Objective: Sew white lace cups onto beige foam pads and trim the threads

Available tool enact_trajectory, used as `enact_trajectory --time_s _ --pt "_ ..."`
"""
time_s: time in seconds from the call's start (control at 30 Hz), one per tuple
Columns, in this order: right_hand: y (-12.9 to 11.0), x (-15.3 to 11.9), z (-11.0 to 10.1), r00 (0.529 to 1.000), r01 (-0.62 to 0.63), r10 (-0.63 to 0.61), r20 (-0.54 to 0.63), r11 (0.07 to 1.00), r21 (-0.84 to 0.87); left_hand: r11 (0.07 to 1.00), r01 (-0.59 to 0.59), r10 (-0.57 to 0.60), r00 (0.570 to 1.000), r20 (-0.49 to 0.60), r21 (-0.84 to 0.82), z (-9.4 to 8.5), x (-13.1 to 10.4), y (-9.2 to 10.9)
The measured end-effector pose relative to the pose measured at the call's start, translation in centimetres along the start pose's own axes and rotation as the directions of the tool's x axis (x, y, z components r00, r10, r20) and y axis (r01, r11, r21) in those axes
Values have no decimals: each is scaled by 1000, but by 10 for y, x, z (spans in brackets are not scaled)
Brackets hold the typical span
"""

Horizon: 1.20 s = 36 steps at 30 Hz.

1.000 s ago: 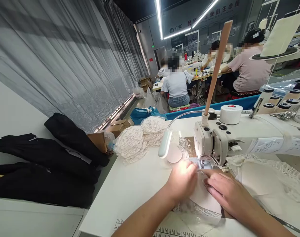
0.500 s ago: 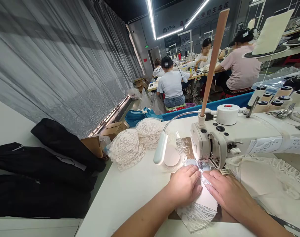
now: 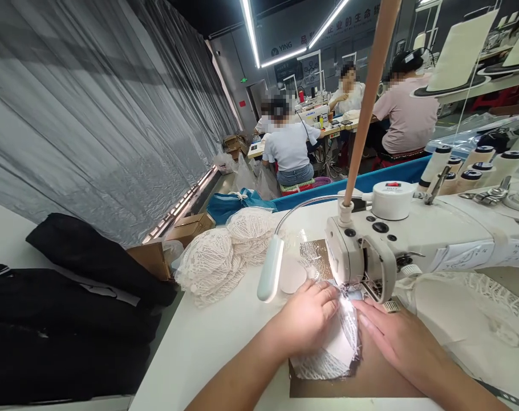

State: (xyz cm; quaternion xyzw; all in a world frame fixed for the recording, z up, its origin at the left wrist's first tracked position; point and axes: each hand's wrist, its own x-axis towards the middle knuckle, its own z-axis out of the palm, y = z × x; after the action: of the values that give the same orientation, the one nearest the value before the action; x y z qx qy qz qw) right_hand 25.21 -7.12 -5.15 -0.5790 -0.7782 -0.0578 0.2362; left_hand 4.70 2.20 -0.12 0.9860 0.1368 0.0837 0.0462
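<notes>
A white sewing machine (image 3: 366, 245) stands on the table, its needle area lit by a lamp (image 3: 271, 268). Below the needle lies a white lace piece with a smooth pale lining (image 3: 339, 342), partly covered by my left hand. My left hand (image 3: 313, 314) rests on the piece's left side, fingers bent and close together near the presser foot; whether it pinches the cloth is hidden. At the piece's right edge, my right hand (image 3: 392, 331) lies flat with fingers extended, its fingertips by the foot. A round pale pad (image 3: 292, 274) sits left of the needle.
Stacked lace cups (image 3: 212, 262) lie on the table's left part. More lace fabric (image 3: 451, 308) is at the right, under the machine arm. Thread cones (image 3: 439, 165) stand behind the machine. Dark clothing (image 3: 84, 308) is at the left. Several people sit at machines further back.
The lace piece has swung round, its lower end now further left with a dark-threaded right edge showing. My left hand has shifted slightly left, and the camera view has moved a little.
</notes>
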Motion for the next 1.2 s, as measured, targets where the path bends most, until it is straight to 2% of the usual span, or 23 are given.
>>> enact_trajectory --time_s 0.1,0.23,0.4,0.5,0.6,0.77,1.07,1.2 --pt "4 -2 1 999 -30 30 10 999 29 998 -44 46 999 20 -51 -3 -1 6" --pt "7 -5 4 999 -39 38 24 998 46 994 -1 3 1000 12 -107 2 -1 13" --pt "8 -8 5 998 -65 63 27 996 59 994 -17 17 1000 -3 -106 7 -3 9" --pt "8 -10 5 999 -34 32 38 997 75 993 -32 31 999 -16 -114 8 -4 7" --pt "5 -10 5 995 36 -41 86 997 61 992 -37 34 999 -26 -117 9 -4 5" --pt "-3 -8 3 982 -19 6 189 997 68 988 -39 31 998 -56 -151 11 -5 4" --pt "1 -10 10 983 -33 26 180 999 32 987 -16 1 996 -94 -160 13 -6 -4" --pt "3 -9 12 993 -46 45 110 999 7 992 30 -43 994 -103 -125 11 -5 -4"
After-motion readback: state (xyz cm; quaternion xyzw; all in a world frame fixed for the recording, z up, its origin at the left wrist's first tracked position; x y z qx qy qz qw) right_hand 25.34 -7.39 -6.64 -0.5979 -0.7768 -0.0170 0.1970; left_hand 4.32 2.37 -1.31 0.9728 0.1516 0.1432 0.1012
